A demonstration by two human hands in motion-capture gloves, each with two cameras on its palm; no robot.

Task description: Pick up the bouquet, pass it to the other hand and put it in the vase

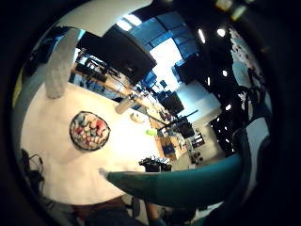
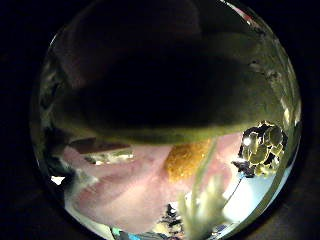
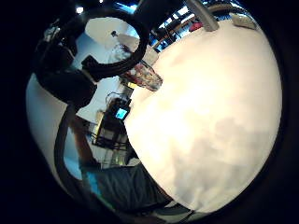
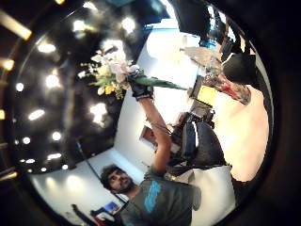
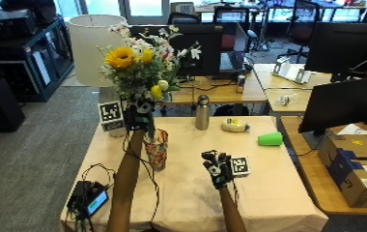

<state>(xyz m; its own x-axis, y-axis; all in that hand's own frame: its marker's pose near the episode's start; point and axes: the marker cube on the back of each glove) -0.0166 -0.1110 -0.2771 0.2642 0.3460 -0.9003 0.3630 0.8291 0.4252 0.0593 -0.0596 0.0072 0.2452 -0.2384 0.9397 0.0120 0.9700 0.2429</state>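
The bouquet (image 5: 140,63) is a full bunch of yellow blooms (one large and sunflower-like), small white flowers and green leaves, with its stems gathered in a green wrap. It stands upright, heads up and stems pointing straight down, its long axis vertical. The left hand (image 5: 138,117) holds it raised above the table (image 5: 267,183), fingers curled round the wrapped stems just under the foliage. The stem end hangs directly over the vase (image 5: 156,148), a glass with a red and multicoloured pattern standing on the cream tablecloth beside the left forearm; whether the tips touch its mouth cannot be told. The right hand (image 5: 216,168) hovers over the middle of the table, well apart from the bouquet, its fingers loosely bent and holding nothing. The right thumb side palm view shows the bouquet (image 4: 113,73) lifted high in the gloved hand.
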